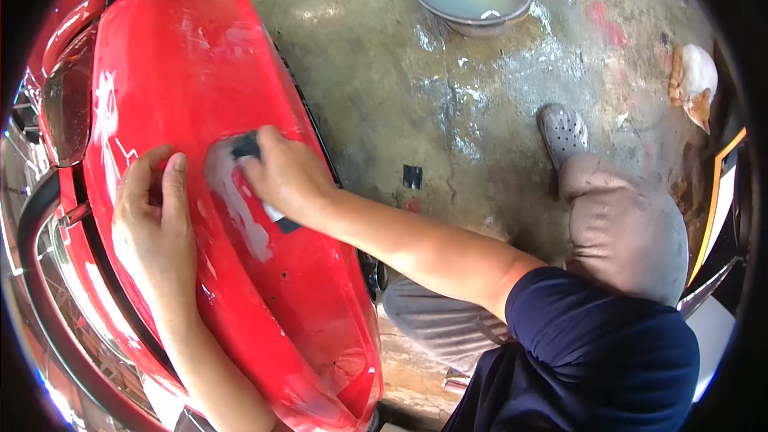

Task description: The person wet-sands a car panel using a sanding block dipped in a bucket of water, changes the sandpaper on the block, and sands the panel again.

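"What has the right hand (286,178) got hold of?"

"A dark sandpaper-like sheet (246,145), with thumb and fingers closed on it. One dark end pokes out past the fingertips, another lies below the palm, with something pale beside it."

"Where is it?"

"On the red vehicle body panel (180,84), over the upper part of a grey, filler-like patch (253,228) that trails down along a crease."

"And the left hand (156,220)?"

"Left of the patch, resting on the same panel, as far as I can tell. Its grip is loose, fingers bent and thumb held apart."

"Can you read a brand on that sheet?"

"The hand covers its middle, so I can't tell. Those white zigzags on the panel near the left fingers look like reflections, not letters."

"What about the dark square (412,177) on the floor?"

"Too small to say whether it's printed. It lies on the stained concrete (360,96), right of the panel."

"Anything else around?"

"A round basin (478,30) of cloudy water at the top, a grey perforated clog (565,132) on the wearer's foot, and an orange-and-white cat (698,80) lying at the far right."
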Action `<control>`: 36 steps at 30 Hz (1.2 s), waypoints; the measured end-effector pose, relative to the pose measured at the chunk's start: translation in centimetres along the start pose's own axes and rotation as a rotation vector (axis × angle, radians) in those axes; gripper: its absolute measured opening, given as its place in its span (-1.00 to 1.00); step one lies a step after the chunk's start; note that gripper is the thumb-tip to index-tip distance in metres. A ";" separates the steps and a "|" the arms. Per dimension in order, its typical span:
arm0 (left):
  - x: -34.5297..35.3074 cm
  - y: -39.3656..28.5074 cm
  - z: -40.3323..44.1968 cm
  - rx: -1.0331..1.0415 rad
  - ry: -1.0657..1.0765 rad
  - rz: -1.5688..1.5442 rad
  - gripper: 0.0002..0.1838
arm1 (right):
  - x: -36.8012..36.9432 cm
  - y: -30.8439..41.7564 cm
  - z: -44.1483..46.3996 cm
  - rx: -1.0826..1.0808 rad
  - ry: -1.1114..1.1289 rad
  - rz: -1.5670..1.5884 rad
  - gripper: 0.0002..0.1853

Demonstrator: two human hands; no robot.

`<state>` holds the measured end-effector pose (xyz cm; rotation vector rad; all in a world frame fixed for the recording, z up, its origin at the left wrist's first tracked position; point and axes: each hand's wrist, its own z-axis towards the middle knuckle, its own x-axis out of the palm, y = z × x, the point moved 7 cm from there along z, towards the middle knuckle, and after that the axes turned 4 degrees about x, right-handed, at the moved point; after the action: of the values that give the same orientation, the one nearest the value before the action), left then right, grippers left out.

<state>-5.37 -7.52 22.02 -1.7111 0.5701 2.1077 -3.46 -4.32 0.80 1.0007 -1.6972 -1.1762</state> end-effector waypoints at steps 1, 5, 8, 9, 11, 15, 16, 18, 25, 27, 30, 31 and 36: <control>-0.2 -0.7 0.0 0.028 -0.022 0.046 -0.75 | -0.9 -0.9 0.2 0.021 -0.031 0.008 -0.66; 0.1 0.0 0.0 -0.045 0.029 -0.015 -0.70 | 1.8 0.6 -0.2 -0.039 -0.076 -0.027 -0.66; 0.3 0.6 0.1 -0.076 0.081 -0.020 -0.67 | 0.8 1.4 -0.4 0.001 0.027 -0.051 -0.66; 0.0 -0.3 0.2 -0.067 0.086 0.033 -0.67 | -0.2 0.0 -0.1 0.012 0.006 -0.034 -0.67; -0.4 -1.5 0.2 -0.067 0.088 0.095 -0.68 | -0.7 -1.3 -0.1 0.052 -0.025 -0.061 -0.68; 0.7 0.4 0.0 -0.054 0.057 -0.042 -0.70 | 0.8 3.1 -1.0 -0.084 0.000 -0.073 -0.70; 0.6 0.4 -0.1 -0.030 0.034 -0.038 -0.72 | 0.7 2.0 -0.9 -0.048 0.003 -0.048 -0.70; 0.0 0.0 0.2 0.010 -0.014 0.000 -0.75 | -0.6 0.3 0.2 -0.024 0.016 -0.014 -0.70; 0.5 0.9 -0.1 -0.020 0.023 -0.080 -0.75 | 0.3 1.0 -0.6 -0.059 -0.029 -0.032 -0.70; 0.4 0.8 0.1 0.011 -0.002 -0.063 -0.75 | -0.8 -0.7 -0.1 0.006 0.005 -0.001 -0.71; 0.4 0.5 0.2 -0.011 0.007 -0.059 -0.75 | 0.8 2.1 -0.5 -0.019 0.012 -0.032 -0.68; 0.6 0.5 0.1 -0.007 0.007 -0.062 -0.75 | 1.1 3.2 -0.8 -0.084 0.062 -0.024 -0.68; 0.4 0.3 0.1 -0.109 0.108 -0.020 -0.68 | 0.3 1.3 0.0 -0.169 -0.021 -0.001 -0.68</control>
<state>-5.69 -7.67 21.62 -1.8914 0.4740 2.0764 -3.77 -4.24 2.04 0.8884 -1.5837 -1.3116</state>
